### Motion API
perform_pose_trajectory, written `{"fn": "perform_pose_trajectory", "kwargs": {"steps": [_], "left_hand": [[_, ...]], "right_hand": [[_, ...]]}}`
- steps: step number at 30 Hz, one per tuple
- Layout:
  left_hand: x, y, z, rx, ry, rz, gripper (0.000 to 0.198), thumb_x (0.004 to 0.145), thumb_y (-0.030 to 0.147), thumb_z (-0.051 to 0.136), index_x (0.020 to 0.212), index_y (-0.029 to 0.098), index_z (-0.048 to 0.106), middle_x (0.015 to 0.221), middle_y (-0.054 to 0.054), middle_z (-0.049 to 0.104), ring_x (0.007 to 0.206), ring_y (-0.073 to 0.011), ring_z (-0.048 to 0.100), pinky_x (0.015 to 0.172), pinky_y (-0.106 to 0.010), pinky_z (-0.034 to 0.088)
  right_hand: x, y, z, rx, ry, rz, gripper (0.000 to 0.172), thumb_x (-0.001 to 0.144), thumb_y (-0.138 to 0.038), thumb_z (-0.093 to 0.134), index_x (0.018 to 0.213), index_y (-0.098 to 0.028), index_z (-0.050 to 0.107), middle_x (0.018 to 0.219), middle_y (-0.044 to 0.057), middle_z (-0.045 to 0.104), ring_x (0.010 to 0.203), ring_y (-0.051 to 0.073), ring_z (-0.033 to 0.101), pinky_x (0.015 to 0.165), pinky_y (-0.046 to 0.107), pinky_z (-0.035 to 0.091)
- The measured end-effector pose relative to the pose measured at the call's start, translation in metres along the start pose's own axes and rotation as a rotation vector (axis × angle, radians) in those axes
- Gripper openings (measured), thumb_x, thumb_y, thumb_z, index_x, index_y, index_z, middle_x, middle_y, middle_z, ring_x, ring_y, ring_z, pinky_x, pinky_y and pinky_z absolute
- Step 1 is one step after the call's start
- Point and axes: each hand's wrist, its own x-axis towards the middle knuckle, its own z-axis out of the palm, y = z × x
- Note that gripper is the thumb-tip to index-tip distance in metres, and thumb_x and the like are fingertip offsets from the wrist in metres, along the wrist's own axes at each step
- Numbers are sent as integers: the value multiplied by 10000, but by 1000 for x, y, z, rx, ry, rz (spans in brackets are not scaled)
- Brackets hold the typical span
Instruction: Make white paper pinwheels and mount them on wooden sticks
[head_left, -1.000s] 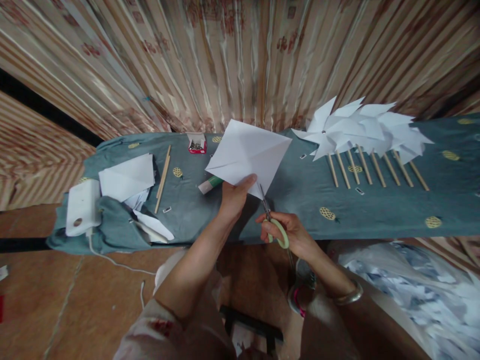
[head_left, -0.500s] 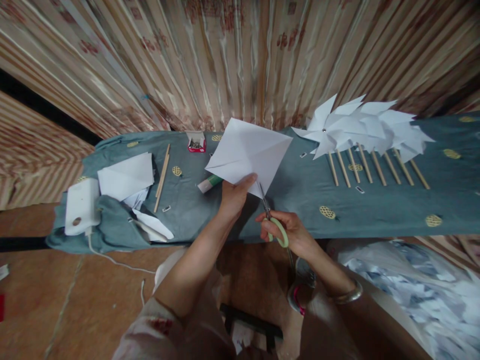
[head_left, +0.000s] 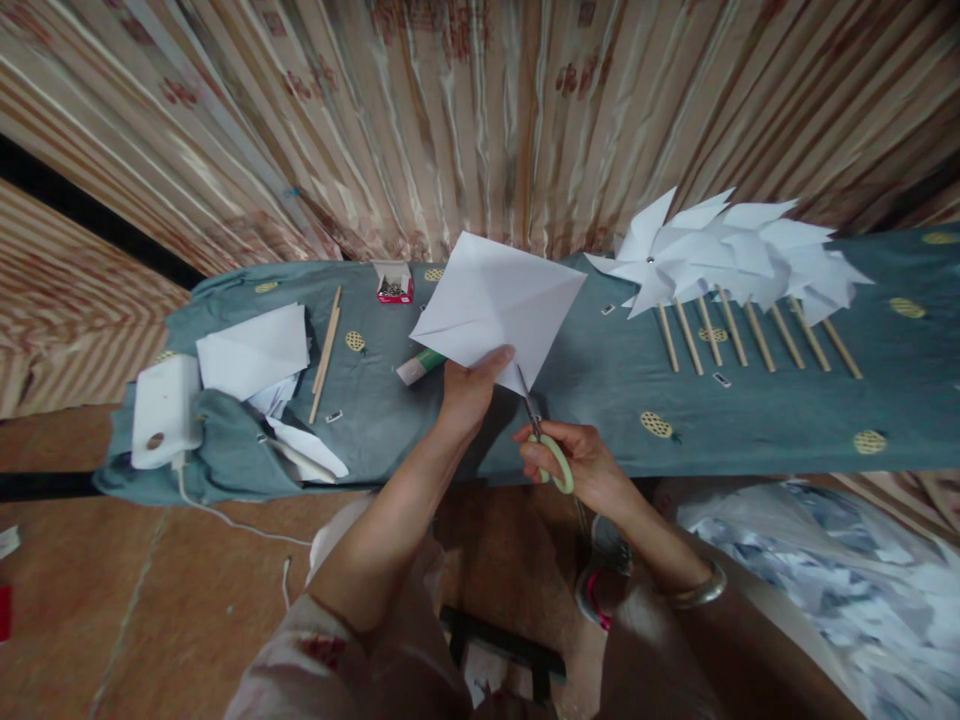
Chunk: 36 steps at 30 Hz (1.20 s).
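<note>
A square white paper sheet (head_left: 502,295) with crease lines is held up over the table, one corner towards me. My left hand (head_left: 472,390) grips its near edge, thumb on top and the other fingers hidden beneath. My right hand (head_left: 574,460) holds scissors (head_left: 556,465) with pale green handles. Their blades are at the sheet's near corner, and look nearly closed on the paper. Partly under the sheet lies a green and white tube (head_left: 420,366). To the right, several white paper pinwheels (head_left: 735,250) on wooden sticks lie overlapped in a row.
On the left of the cloth-covered table (head_left: 600,420) are stacked paper (head_left: 255,350), wooden sticks (head_left: 324,355) and a white corded box (head_left: 165,412). A small red box (head_left: 394,285) of metal pieces sits at the back. A plastic bag (head_left: 832,580) stands at lower right; curtains hang behind.
The scissor blades have drawn closer together at the paper's near corner, and the handles have closed slightly. My left hand and the sheet have barely moved.
</note>
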Motion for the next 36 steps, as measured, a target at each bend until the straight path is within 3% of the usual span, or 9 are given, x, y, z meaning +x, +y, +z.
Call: {"fn": "perform_pose_trajectory", "kwargs": {"steps": [14,25,36], "left_hand": [[0,2,0,-30,-10,-36,275,580,264,798,810,167,683,845,-39,730,786,-196,669,810,-346,516],[-4,3,-2,33,-69,-91,211,548,245,765,721,163,678,691,2,681,629,-152,593,644,-285,449],[-5,-1,-1,74,-61,-108,201,532,266,766,667,156,664,650,-8,664,597,-152,577,616,-286,444]], "right_hand": [[1,-4,2,27,52,33,456,558,-588,796,729,-189,656,515,-42,577,439,86,517,428,215,430],[0,0,-6,-21,32,-24,398,660,-555,752,780,-183,676,569,-21,605,504,100,552,466,214,434],[0,-4,-6,-11,62,-15,421,605,-566,786,754,-189,672,530,-34,596,469,90,526,455,216,428]]}}
